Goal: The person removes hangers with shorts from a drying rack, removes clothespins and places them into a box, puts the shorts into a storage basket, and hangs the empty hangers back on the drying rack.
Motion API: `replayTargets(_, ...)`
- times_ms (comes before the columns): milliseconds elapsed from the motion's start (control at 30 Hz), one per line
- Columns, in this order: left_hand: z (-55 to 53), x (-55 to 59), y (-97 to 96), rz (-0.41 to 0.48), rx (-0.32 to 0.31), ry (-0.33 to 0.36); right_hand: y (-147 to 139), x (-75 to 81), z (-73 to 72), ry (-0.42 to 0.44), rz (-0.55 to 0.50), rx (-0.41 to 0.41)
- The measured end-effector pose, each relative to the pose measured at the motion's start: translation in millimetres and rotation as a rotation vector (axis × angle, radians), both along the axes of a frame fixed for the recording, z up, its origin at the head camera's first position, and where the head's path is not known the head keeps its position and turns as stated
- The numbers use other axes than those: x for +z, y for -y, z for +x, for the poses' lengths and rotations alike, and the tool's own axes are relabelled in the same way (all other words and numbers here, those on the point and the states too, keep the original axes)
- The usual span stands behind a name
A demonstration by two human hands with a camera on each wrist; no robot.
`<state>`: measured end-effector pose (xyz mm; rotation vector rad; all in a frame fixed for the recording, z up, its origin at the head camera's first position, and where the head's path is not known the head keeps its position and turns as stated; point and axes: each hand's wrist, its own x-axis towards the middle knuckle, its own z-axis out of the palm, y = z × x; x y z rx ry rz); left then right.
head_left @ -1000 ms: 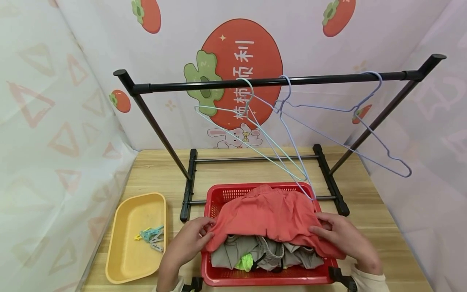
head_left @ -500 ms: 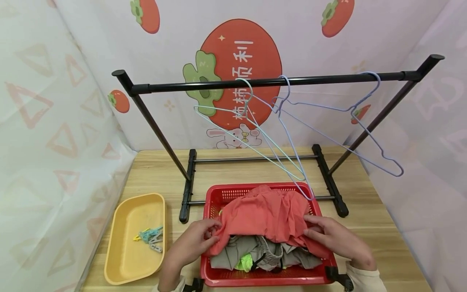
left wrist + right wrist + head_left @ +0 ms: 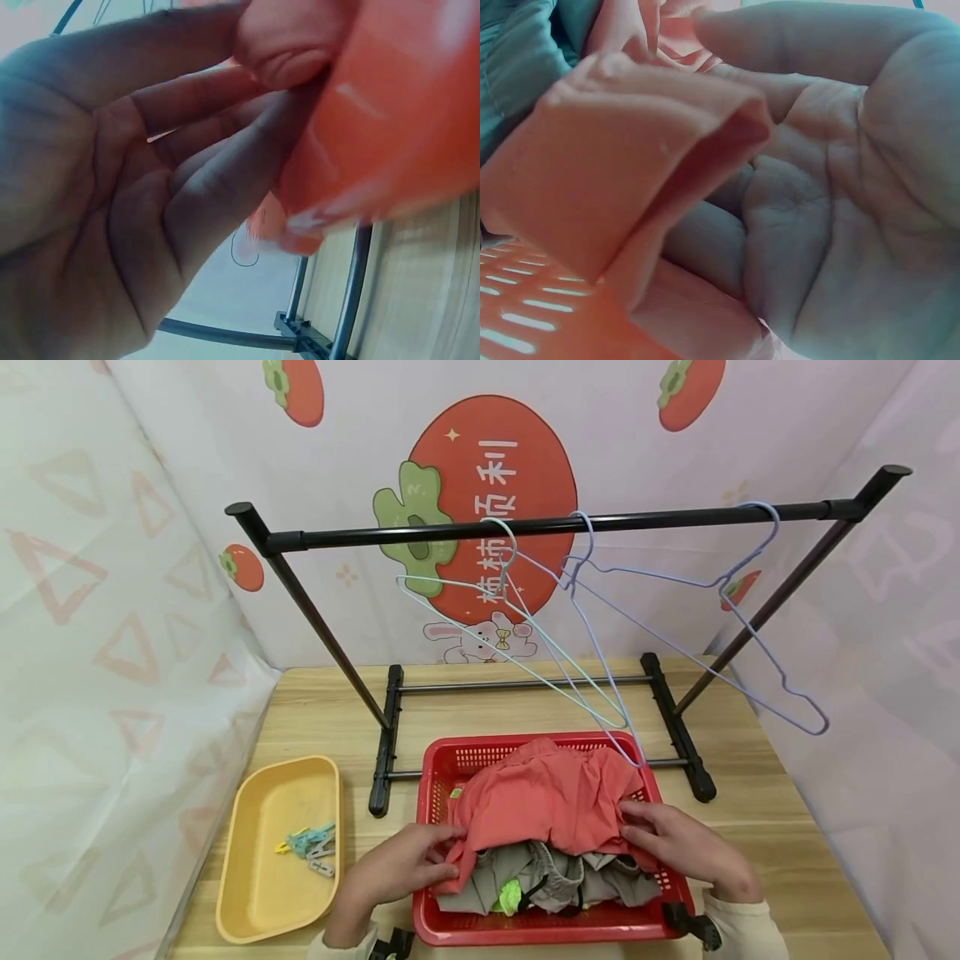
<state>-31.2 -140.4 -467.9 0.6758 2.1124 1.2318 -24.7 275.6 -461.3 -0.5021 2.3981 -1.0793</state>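
A coral-red garment [image 3: 551,793] lies bunched over the red basket [image 3: 551,935], its sides hanging toward the front. My left hand [image 3: 408,862] pinches its left edge between thumb and fingers; in the left wrist view the cloth [image 3: 390,112] bulges at the fingertips. At the opposite side, my right hand [image 3: 678,843] holds the right edge, and a folded hem [image 3: 630,157] hangs before the palm in the right wrist view. Under it are grey drawstring bottoms [image 3: 555,881] with an elastic waist and black cord, and a bit of neon-green cloth [image 3: 509,897].
Behind the basket stands a black clothes rack [image 3: 442,533]. A mint hanger [image 3: 450,582] and two blue-violet hangers hang from its bar, one blue hanger [image 3: 600,643] reaching down over the basket's back rim. A yellow tray [image 3: 255,860] with several clothespins [image 3: 311,843] stands left.
Both hands have drawn slightly inward, bunching the red garment narrower. The left hand has also shifted a little toward the front, and more of the basket's left side shows.
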Motion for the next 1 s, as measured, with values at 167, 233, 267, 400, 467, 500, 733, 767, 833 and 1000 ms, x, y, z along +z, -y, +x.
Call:
replayTargets(167, -2.3, 1.3, -1.6, -0.002, -0.082, 0.043, 3, -2.6, -4.2, 0.024, -0.054, 0.034)
replayTargets(233, -4.0, 1.9, -3.5, -0.014, -0.135, 0.004, 4, -4.2, -5.3, 0.031, -0.081, 0.051)
replayTargets(267, -4.9, 1.9, -4.6, -0.026, -0.163, -0.024, 5, -4.9, -5.8, 0.037, -0.096, 0.061)
replayTargets(400, -7.7, 1.6, -9.9, -0.068, -0.255, -0.106, 10, -6.6, -6.8, 0.063, -0.145, 0.105)
replayTargets(467, -8.1, 1.4, -12.3, -0.083, -0.273, -0.113, 11, -6.7, -6.3, 0.063, -0.133, 0.106)
replayTargets(500, -8.1, 1.3, -13.3, -0.085, -0.274, -0.109, 12, -6.5, -5.9, 0.059, -0.121, 0.1)
replayTargets(733, -6.8, 5.7, -12.3, -0.066, -0.208, -0.074, 6, 4.0, 3.7, -0.05, 0.039, -0.049)
replayTargets(767, -6.9, 7.4, -10.5, -0.06, -0.189, -0.071, 4, 6.5, 5.3, -0.093, 0.053, -0.079)
replayTargets(833, -6.8, 10.9, -6.0, -0.048, -0.148, -0.072, 0, 11.7, 8.0, -0.186, 0.059, -0.139)
replayTargets(1000, -5.2, 20.3, 4.5, -0.074, -0.052, -0.096, -12, 19.4, 12.2, -0.244, 0.033, -0.219)
